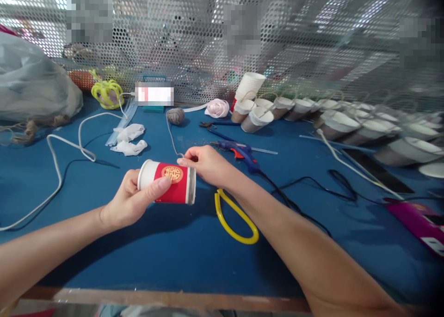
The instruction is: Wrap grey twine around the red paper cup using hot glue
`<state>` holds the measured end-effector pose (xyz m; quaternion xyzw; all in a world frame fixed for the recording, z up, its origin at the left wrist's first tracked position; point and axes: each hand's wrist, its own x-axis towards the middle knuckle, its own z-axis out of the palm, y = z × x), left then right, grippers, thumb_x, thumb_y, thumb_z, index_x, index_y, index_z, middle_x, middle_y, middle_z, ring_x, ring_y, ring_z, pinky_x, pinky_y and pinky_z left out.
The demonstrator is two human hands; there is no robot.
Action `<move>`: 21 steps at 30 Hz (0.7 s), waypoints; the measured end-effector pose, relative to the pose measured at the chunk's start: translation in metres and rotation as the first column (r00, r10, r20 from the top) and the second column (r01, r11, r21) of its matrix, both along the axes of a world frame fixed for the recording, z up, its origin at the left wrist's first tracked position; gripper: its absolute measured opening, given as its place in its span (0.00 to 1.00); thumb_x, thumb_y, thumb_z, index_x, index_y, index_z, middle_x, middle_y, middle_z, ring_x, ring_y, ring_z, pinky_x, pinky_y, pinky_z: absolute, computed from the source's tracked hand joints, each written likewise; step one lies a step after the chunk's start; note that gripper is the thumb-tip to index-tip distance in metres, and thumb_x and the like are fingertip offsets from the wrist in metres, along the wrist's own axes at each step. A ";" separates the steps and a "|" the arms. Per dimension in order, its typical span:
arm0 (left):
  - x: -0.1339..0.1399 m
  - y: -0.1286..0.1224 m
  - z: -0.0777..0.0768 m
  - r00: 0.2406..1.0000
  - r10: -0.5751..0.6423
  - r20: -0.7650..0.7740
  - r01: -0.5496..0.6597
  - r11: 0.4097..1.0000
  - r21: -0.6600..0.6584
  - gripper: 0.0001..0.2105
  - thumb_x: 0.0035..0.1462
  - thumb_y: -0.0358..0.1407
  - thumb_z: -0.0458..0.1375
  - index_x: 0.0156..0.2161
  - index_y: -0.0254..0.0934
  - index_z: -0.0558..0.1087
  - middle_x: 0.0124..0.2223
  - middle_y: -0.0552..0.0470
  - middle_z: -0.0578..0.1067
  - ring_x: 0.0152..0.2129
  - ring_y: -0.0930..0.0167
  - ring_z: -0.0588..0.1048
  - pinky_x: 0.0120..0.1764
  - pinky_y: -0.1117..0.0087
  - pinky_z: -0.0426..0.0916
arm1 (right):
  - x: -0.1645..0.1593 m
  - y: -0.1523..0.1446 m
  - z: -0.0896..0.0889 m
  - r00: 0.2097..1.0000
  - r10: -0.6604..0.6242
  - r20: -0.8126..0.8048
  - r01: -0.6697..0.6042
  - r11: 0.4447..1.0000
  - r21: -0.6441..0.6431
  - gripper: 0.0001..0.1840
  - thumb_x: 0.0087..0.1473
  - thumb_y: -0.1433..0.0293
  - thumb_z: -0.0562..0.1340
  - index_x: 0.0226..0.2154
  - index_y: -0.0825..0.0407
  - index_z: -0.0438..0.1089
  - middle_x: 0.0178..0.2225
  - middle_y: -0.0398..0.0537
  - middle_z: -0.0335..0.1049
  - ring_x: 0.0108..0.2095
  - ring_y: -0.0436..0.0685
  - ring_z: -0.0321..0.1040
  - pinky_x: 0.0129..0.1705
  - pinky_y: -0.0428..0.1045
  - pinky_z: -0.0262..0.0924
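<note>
The left hand (130, 201) holds a red cup (168, 182) sideways near the tabletop's (104, 252) front edge; the right hand (204, 163) pinches twine (170, 137) at its base.

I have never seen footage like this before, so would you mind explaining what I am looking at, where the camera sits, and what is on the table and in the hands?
There is no machine here: one camera, worn on a person's head, looks forward and down at that person's own bare hands. The left hand holds a red and white paper cup on its side. The right hand pinches a thin twine at the cup's end; the twine runs back to a small grey ball. All this is above a blue table. On the table lie a blue glue gun with a black cord, a yellow-handled tool, white cables, crumpled white scraps and a row of cups lying on their sides. A perforated metal screen stands behind.
</note>
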<state>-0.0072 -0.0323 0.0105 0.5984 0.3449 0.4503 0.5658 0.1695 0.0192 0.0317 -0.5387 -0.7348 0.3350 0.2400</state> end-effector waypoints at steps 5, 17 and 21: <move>0.001 0.000 0.001 0.999 -0.023 0.040 0.024 0.999 -0.024 0.14 0.51 0.42 0.58 0.24 0.33 0.74 0.20 0.55 0.70 0.15 0.79 0.60 0.17 0.79 0.56 | -0.001 0.000 -0.003 1.000 0.007 -0.023 -0.008 0.999 -0.031 0.12 0.47 0.65 0.58 0.18 0.53 0.61 0.16 0.39 0.59 0.19 0.47 0.51 0.21 0.45 0.46; 0.000 0.000 -0.001 0.998 -0.004 -0.068 0.012 0.991 0.130 0.18 0.53 0.42 0.56 0.18 0.33 0.65 0.18 0.56 0.63 0.16 0.78 0.58 0.19 0.77 0.56 | -0.001 -0.003 -0.004 0.997 0.013 -0.075 -0.020 0.996 -0.088 0.16 0.45 0.58 0.60 0.19 0.53 0.62 0.18 0.41 0.61 0.20 0.48 0.55 0.21 0.45 0.48; -0.001 0.000 0.000 0.991 0.006 -0.133 0.028 0.968 0.250 0.19 0.54 0.40 0.55 0.16 0.33 0.61 0.16 0.57 0.59 0.14 0.79 0.55 0.16 0.77 0.52 | -0.002 -0.004 -0.004 0.996 0.017 -0.086 -0.026 0.994 -0.110 0.18 0.44 0.55 0.60 0.19 0.53 0.62 0.17 0.40 0.60 0.19 0.47 0.54 0.20 0.45 0.49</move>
